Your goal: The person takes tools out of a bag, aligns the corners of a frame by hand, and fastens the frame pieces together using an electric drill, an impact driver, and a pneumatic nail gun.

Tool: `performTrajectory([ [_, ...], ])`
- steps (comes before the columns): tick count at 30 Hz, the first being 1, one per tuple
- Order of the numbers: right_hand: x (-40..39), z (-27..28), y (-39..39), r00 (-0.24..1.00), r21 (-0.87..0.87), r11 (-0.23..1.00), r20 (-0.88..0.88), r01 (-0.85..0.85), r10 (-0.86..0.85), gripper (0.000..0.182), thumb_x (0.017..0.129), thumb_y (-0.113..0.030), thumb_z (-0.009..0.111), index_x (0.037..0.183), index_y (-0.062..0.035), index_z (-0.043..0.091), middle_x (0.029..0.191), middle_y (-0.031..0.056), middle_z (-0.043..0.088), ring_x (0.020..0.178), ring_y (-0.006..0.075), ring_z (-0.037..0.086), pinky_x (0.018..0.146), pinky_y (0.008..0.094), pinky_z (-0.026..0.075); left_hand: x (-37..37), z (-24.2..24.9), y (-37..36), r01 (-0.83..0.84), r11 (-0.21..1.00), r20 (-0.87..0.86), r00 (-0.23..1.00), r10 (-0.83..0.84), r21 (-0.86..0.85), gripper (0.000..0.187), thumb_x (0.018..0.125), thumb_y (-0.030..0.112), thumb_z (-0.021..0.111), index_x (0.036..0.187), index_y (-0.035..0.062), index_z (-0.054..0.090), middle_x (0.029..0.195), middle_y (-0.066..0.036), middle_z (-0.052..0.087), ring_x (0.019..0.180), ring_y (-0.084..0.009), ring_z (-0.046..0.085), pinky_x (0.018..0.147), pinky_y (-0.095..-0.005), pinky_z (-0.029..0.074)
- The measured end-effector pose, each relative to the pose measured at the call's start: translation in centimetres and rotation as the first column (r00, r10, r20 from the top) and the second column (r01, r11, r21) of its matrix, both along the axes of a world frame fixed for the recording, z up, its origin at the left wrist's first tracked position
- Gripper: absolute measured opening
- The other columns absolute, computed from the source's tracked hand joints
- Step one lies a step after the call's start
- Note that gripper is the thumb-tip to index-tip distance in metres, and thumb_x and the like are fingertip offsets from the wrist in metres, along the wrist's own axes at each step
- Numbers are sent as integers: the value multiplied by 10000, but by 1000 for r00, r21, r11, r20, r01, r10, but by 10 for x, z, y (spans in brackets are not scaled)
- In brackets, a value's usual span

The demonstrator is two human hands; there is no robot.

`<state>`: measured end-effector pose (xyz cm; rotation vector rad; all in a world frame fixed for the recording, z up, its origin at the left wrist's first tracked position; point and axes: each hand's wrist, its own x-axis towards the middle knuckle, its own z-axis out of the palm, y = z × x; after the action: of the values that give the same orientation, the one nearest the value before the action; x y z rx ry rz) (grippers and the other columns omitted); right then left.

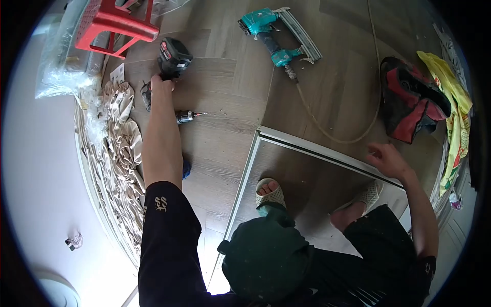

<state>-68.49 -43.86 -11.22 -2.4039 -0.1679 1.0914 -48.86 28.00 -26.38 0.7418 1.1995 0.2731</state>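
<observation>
My left hand (162, 85) is wrapped round the handle of a black and red cordless drill (175, 55), whose battery end points up in the view. Part of the drill is hidden under my forearm, and its chuck with a thin bit (188, 116) shows to the right. My right hand (389, 159) is beside the upper right part of a pale rectangular frame (312, 147). Its fingers are curled in, with nothing visible in them. The frame surrounds two feet in light slippers (271, 192). A green cap (266, 256) covers part of the lower view.
A teal nail gun (261, 21) with a hose (330, 135) lies on the wood floor. A red stool (105, 25) and crumpled beige cloth (123, 138) are at the left. At the right are a red and black bag (409, 100) and yellow plastic (456, 110).
</observation>
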Motion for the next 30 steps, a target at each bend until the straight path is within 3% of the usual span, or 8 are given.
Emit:
performTrajectory([
  [6, 7, -17, 26, 993, 92, 996, 112, 14, -24, 256, 909, -104, 659, 1131, 23, 666, 927, 163, 721, 821, 187, 703, 748, 327, 555, -54, 38, 28, 323, 943, -72, 946, -317, 79, 296, 965, 102, 551, 1238, -8, 587, 1161, -166, 666, 1106, -306, 645, 968, -460, 554],
  [9, 45, -44, 91, 876, 409, 912, 434, 19, -213, 202, 907, -35, 649, 1103, 11, 673, 902, 157, 709, 773, 176, 692, 675, 319, 531, -128, 73, 7, 601, 626, -251, 790, -559, 497, 364, 930, 148, 659, 1235, -45, 615, 1070, -152, 692, 1026, -237, 682, 863, -336, 580],
  [13, 135, -81, 216, 516, 457, 861, 805, -222, -294, 399, 909, -78, 659, 1303, -91, 597, 1185, 180, 632, 1038, 353, 633, 892, 392, 521, -232, 51, 27, 852, 18, -850, 523, -59, 523, 672, 858, 475, 727, 1299, -22, 619, 1122, -219, 700, 1115, -353, 656, 979, -461, 494],
  [15, 164, -92, 271, 346, 349, 899, 904, -264, -249, 538, 920, -166, 672, 1429, -169, 501, 1344, 188, 545, 1181, 390, 557, 994, 446, 468, -287, 44, 14, 966, 10, -966, 260, 14, 260, 923, 758, 684, 710, 1379, 23, 544, 1364, -249, 564, 1290, -420, 527, 1081, -510, 416],
  [16, 179, -102, 282, 352, 248, 944, 922, -215, -162, 590, 928, -221, 675, 1475, -203, 454, 1398, 190, 504, 1233, 397, 523, 1028, 470, 442, -292, 67, 3, 984, 178, -847, 99, -522, 5, 968, 755, 689, 708, 1436, 46, 467, 1448, -230, 485, 1358, -441, 444, 1111, -560, 367],
  [17, 189, -113, 287, 363, 117, 966, 932, -230, -26, 581, 937, -264, 664, 1478, -223, 456, 1407, 183, 502, 1234, 396, 527, 1025, 489, 440, -302, 77, -27, 995, -72, -972, 48, -231, 66, 965, 737, 642, 748, 1439, 52, 446, 1404, -222, 529, 1338, -426, 475, 1089, -574, 383],
  [24, 199, -118, 234, 568, -264, 915, 721, -306, 398, 528, 984, -386, 586, 1493, -363, 447, 1204, 168, 606, 1094, 397, 594, 962, 529, 449, -278, 48, 2, 979, 130, -904, 197, -379, 159, 722, 704, 391, 800, 1284, 13, 596, 1174, -244, 682, 1135, -370, 647, 956, -445, 517],
  [30, 208, -125, 188, 584, -301, 953, 766, -42, 268, 482, 1009, -363, 553, 1485, -338, 478, 1123, 168, 631, 1064, 396, 611, 974, 535, 439, -269, 55, 30, 990, 94, -835, 142, -532, 109, 552, 680, 307, 803, 1141, 21, 699, 1097, -191, 718, 1013, -315, 696, 879, -393, 535],
])
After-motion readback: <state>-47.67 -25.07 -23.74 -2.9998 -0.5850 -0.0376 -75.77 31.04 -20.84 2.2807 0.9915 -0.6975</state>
